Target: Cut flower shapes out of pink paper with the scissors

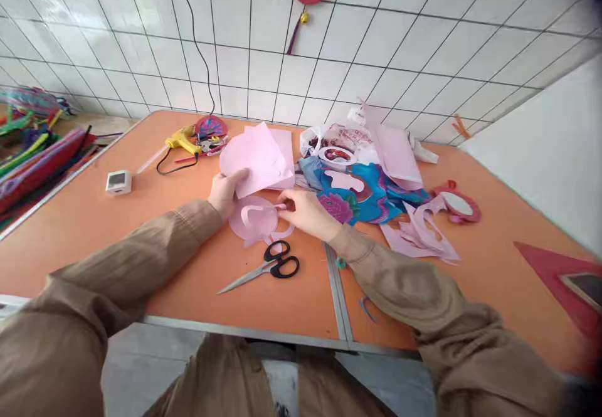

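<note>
My left hand [226, 192] grips the lower edge of a large pink paper sheet [256, 158], lifting it off the orange table [141, 229]. My right hand [305, 212] pinches a thin strip of a round pink paper cutout [256, 219] that lies flat between both hands. Black-handled scissors [268, 268] rest on the table just in front of the cutout, untouched.
A yellow glue gun [184, 141] and a small white device [118, 182] lie at the left. Blue patterned fabric [364, 194], pink paper scraps [421, 232], a plastic bag [341, 140] and a red-rimmed oval [457, 205] crowd the right. Colourful sticks [28, 147] fill the far left.
</note>
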The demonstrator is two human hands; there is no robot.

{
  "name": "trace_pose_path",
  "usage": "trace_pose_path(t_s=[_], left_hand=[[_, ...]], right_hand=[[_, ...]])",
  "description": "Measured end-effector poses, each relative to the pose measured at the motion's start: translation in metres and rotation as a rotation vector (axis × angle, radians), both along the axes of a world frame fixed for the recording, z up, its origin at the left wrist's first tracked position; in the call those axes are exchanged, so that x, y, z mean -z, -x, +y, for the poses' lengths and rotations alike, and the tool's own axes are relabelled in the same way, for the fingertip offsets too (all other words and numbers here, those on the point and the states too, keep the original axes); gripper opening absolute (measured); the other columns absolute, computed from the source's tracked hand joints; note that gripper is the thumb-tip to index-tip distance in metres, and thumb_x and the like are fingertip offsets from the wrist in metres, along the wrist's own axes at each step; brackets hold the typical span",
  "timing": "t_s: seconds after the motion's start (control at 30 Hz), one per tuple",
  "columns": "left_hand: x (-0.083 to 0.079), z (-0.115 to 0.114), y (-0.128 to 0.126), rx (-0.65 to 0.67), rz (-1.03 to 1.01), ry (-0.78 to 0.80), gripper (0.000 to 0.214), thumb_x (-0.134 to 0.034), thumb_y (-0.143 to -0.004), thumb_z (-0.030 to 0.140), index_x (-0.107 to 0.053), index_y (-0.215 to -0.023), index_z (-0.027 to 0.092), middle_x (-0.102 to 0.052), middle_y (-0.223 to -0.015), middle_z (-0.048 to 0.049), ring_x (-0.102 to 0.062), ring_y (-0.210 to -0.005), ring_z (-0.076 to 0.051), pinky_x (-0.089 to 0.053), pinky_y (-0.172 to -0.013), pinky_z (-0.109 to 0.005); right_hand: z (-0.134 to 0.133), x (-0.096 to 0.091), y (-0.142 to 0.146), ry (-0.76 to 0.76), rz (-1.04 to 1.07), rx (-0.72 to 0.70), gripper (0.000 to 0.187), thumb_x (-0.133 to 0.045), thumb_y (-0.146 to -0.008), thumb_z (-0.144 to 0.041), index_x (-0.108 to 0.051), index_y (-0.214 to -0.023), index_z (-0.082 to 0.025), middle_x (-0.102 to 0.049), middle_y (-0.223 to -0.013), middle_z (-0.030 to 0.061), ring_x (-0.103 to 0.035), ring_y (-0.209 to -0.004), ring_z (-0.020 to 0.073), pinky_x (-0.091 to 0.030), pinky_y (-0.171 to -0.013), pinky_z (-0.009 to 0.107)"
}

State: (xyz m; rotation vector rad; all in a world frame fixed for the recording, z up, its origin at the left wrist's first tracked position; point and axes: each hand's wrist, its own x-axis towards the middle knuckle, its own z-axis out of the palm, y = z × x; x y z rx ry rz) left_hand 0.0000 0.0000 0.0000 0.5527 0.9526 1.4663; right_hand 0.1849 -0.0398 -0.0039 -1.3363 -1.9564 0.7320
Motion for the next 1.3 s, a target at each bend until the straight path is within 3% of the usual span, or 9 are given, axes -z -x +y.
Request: trace_pose_path(t_s=[0.27,0.43,0.53,0.7,0.8,0.97,1.13,1.3], left_hand=[[-0.022,0.013,0.014,-0.041,0.003,-0.089,0.025,-0.078,-0.059,0.011,-0.067,-0.080,0.016,-0.072,-0.072,0.0003,-0.067,-0.063,-0.014,-0.049,-0.051,-0.020],[-0.032,0.003,0.014,-0.003,0.060,-0.237,0.034,-0.085,-0.055,0.020,-0.071,-0.085,0.015,-0.077,-0.089,-0.0054,-0.071,-0.084,-0.020,-0.055,-0.067,-0.024],[-0.028,-0.009,0.008,0.084,0.118,-0.248,0.039,-0.090,-0.052,0.027,-0.073,-0.083,0.012,-0.077,-0.085,-0.0080,-0.072,-0.081,-0.023,-0.057,-0.070,-0.028],[-0.018,-0.020,0.002,0.179,0.170,-0.233,0.043,-0.094,-0.052,0.033,-0.075,-0.083,0.011,-0.077,-0.077,-0.0065,-0.071,-0.068,-0.020,-0.058,-0.064,-0.029],[-0.010,-0.022,0.001,0.238,0.208,-0.221,0.042,-0.094,-0.053,0.036,-0.075,-0.081,0.010,-0.076,-0.072,-0.0069,-0.071,-0.063,-0.020,-0.057,-0.061,-0.030],[0.005,-0.027,0.001,0.340,0.265,-0.217,0.040,-0.093,-0.056,0.038,-0.076,-0.077,0.009,-0.075,-0.068,-0.0096,-0.070,-0.059,-0.022,-0.057,-0.057,-0.031],[0.013,-0.026,0.003,0.341,0.250,-0.251,0.040,-0.090,-0.060,0.046,-0.077,-0.077,0.012,-0.076,-0.071,-0.0082,-0.070,-0.060,-0.021,-0.056,-0.056,-0.029],[0.016,-0.024,0.005,0.344,0.252,-0.256,0.035,-0.089,-0.064,0.042,-0.077,-0.078,0.013,-0.077,-0.074,-0.0083,-0.071,-0.063,-0.022,-0.057,-0.059,-0.031]], right_hand=[[0.012,0.010,0.007,0.022,0.099,0.034,0.030,-0.074,-0.071,-0.012,-0.071,-0.100,-0.014,-0.068,-0.070,0.0008,-0.063,-0.066,0.0167,-0.051,-0.066,0.030],[0.013,0.009,0.008,-0.055,0.227,0.054,0.028,-0.072,-0.070,-0.019,-0.071,-0.098,-0.016,-0.072,-0.102,0.0110,-0.068,-0.093,0.0234,-0.054,-0.081,0.037],[0.007,-0.001,0.001,-0.049,0.356,0.032,0.027,-0.064,-0.070,-0.026,-0.068,-0.095,-0.016,-0.072,-0.098,0.0105,-0.069,-0.093,0.0250,-0.055,-0.079,0.037],[-0.006,-0.015,-0.009,0.217,0.798,-0.057,0.036,-0.059,-0.065,-0.032,-0.065,-0.098,-0.019,-0.072,-0.094,0.0061,-0.070,-0.077,0.0234,-0.049,-0.055,0.029],[-0.008,-0.012,-0.008,0.253,0.799,-0.017,0.033,-0.065,-0.070,-0.044,-0.066,-0.092,-0.019,-0.070,-0.080,0.0040,-0.065,-0.064,0.0196,-0.043,-0.048,0.027],[-0.001,0.006,-0.005,0.072,0.705,0.128,0.025,-0.078,-0.064,-0.039,-0.063,-0.068,-0.019,-0.055,-0.059,-0.0026,-0.048,-0.057,0.0130,-0.039,-0.051,0.026],[0.000,0.012,-0.008,-0.013,0.654,0.165,0.022,-0.077,-0.067,-0.035,-0.064,-0.067,-0.018,-0.060,-0.067,-0.0012,-0.053,-0.065,0.0151,-0.045,-0.062,0.030],[-0.001,0.015,-0.008,0.001,0.748,0.098,0.024,-0.074,-0.073,-0.041,-0.066,-0.071,-0.018,-0.062,-0.069,-0.0005,-0.055,-0.067,0.0157,-0.046,-0.064,0.030]])
